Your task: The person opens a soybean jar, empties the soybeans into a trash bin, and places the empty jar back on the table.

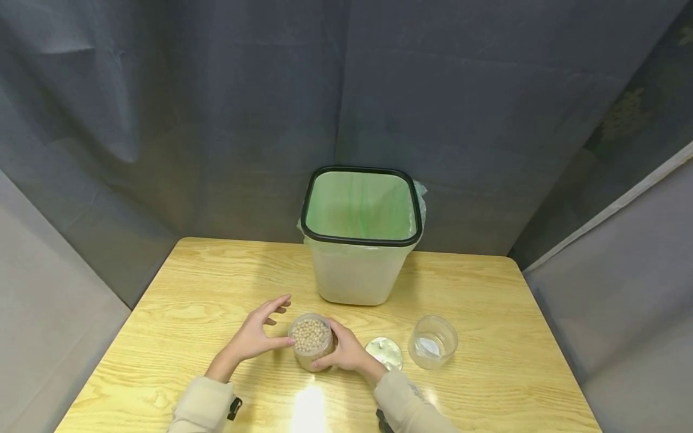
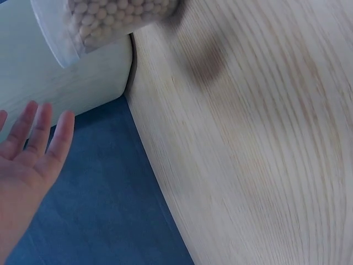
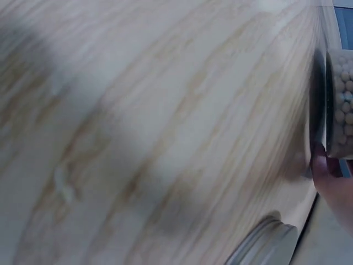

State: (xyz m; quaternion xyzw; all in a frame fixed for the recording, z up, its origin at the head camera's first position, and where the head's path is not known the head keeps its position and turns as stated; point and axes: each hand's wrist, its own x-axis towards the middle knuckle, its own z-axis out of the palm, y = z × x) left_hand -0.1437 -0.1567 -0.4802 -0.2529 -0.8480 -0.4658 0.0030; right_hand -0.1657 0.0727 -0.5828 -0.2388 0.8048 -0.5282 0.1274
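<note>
A clear lidless jar of pale beans (image 1: 310, 340) stands on the wooden table (image 1: 216, 282) near its front edge. My right hand (image 1: 342, 352) grips the jar from the right, fingers curled round its side. My left hand (image 1: 264, 329) is just left of the jar with its fingers straight and spread; the thumb lies against the jar's side. In the left wrist view the jar of beans (image 2: 110, 19) is at the top and the left hand's straight fingers (image 2: 38, 143) are at the left. The right wrist view catches the jar (image 3: 342, 105) and a right fingertip (image 3: 331, 179) at the far right.
A white bin (image 1: 357, 270) with a black rim and green liner stands behind the jar. A round metal lid (image 1: 384, 353) lies flat right of my right hand, also in the right wrist view (image 3: 265, 243). An empty clear jar (image 1: 433, 341) stands further right. Grey curtains surround the table.
</note>
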